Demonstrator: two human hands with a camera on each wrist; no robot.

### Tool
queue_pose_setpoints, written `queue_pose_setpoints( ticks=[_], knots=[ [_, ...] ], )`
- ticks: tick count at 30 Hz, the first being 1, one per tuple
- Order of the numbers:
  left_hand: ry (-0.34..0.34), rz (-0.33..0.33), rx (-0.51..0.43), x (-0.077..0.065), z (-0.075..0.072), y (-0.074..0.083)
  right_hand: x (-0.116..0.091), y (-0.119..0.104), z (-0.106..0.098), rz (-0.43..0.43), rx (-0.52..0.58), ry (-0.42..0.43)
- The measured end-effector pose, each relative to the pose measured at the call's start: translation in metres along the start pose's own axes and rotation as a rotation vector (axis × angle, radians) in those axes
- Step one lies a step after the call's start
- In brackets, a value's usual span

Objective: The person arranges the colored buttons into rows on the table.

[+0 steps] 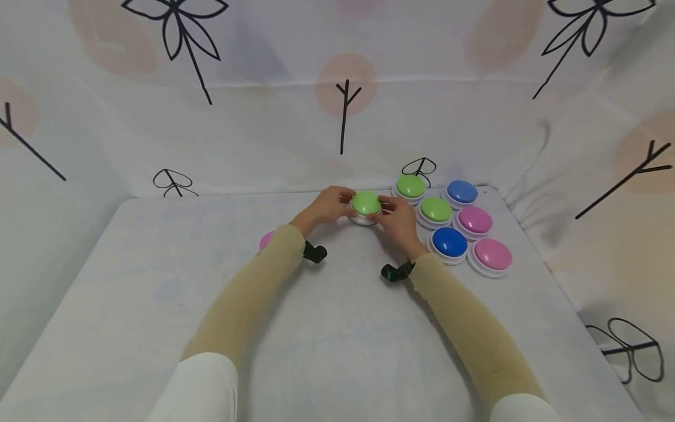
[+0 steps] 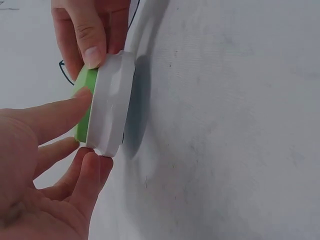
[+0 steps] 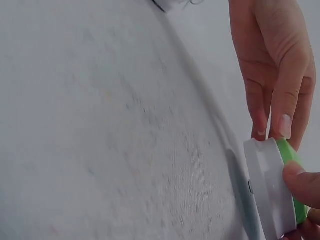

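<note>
Between both hands is a round push button (image 1: 366,203) with a green dome and a white base, near the back edge of the table. The left hand (image 1: 331,204) grips its left side, thumb by the green dome and fingers at the white base (image 2: 111,107). From the other side the right hand (image 1: 396,220) pinches it, thumb and fingertips at the rim. In the left wrist view a shadow lies beside the base, which is held just off the table. A pink button (image 1: 266,239) is mostly hidden behind the left forearm.
Right of the hands stands a cluster of similar buttons: two green (image 1: 435,210), two blue (image 1: 449,242) and two pink (image 1: 493,254). A patterned cloth wall (image 1: 253,135) rises behind the white table (image 1: 158,281), with others at both sides.
</note>
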State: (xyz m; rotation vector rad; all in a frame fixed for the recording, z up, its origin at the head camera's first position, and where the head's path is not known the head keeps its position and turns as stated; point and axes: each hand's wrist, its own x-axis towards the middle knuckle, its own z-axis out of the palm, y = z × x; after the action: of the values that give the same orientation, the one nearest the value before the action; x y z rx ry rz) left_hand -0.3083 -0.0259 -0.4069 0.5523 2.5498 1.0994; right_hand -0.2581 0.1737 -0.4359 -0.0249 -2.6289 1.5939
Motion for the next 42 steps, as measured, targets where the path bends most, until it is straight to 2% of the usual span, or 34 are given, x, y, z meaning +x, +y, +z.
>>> queue_pose_setpoints(
  ticks=[5,10,17,22,29,33,42],
  knots=[
    [0.031,-0.009,0.018,-0.012,-0.005,0.000,-0.008,-0.007,0.005,-0.031,0.021,-0.002],
    [0.071,0.009,0.012,-0.026,-0.006,-0.007,-0.018,-0.014,0.009,-0.041,0.019,-0.033],
    [0.093,0.010,-0.035,-0.050,-0.012,-0.012,-0.029,-0.023,0.016,-0.084,0.009,-0.053],
    [0.103,-0.003,-0.032,-0.068,-0.019,-0.019,-0.039,-0.030,0.026,-0.126,0.010,-0.079],
    [0.095,0.045,-0.022,-0.089,-0.019,-0.035,-0.056,-0.037,0.038,-0.163,-0.004,-0.113],
    [0.117,0.057,-0.014,-0.099,-0.021,-0.038,-0.062,-0.040,0.042,-0.188,-0.004,-0.111],
    [0.116,0.094,0.037,-0.115,-0.026,-0.045,-0.069,-0.042,0.055,-0.245,-0.055,-0.111]
  ],
)
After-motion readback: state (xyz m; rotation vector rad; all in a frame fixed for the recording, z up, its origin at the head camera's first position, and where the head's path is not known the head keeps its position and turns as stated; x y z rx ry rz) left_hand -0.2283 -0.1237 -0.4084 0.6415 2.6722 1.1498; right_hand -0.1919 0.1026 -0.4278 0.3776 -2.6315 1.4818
